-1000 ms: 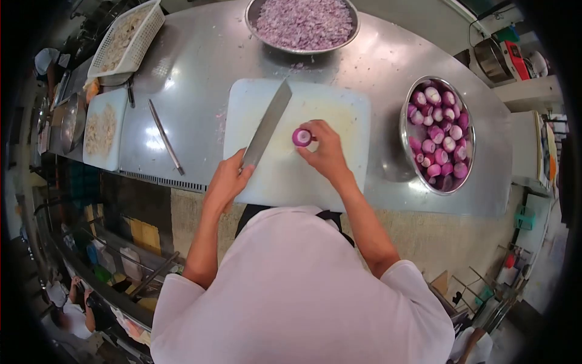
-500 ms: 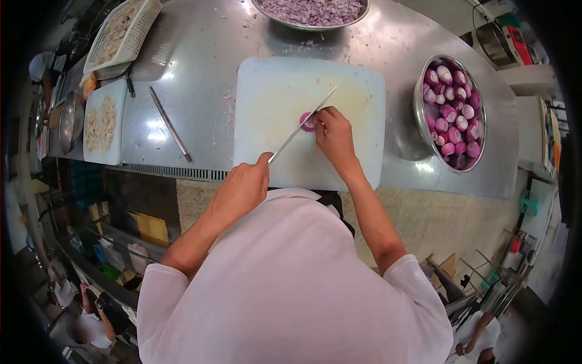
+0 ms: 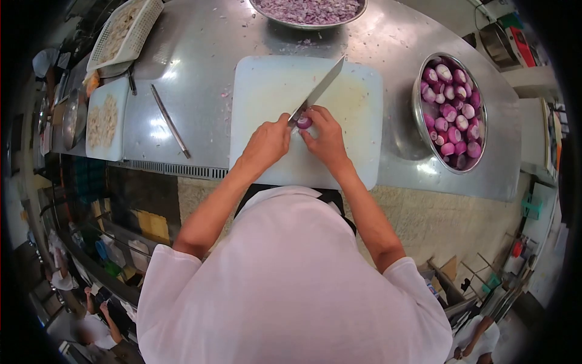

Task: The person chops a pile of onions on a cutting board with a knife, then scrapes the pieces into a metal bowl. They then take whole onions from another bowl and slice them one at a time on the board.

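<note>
Over the white cutting board [image 3: 254, 85], my left hand [image 3: 268, 142] is wrapped round the handle of a kitchen knife [image 3: 325, 82]. Its blade points up and to the right, toward the board's far edge. My right hand [image 3: 327, 139] pinches a small peeled red onion [image 3: 304, 122] between thumb and fingers. The onion is right at the heel of the blade, and the two hands are close together. To the right, a steel bowl [image 3: 417, 112] holds many peeled red onions [image 3: 453, 114]. Beyond the board stands another bowl [image 3: 309, 25] of chopped red onion [image 3: 306, 9].
On the left of the steel table [image 3: 200, 79] lies a metal rod [image 3: 170, 120]. Farther left are a smaller board [image 3: 121, 115] with pale chopped pieces and a white perforated basket [image 3: 138, 36]. Onion bits are scattered near the far bowl. Other people stand in the lower corners.
My left hand has moved forward and right with the knife, whose broad side now shows. The onion has been tipped from lying face-up, and my right hand has shifted slightly left and nearer me.
</note>
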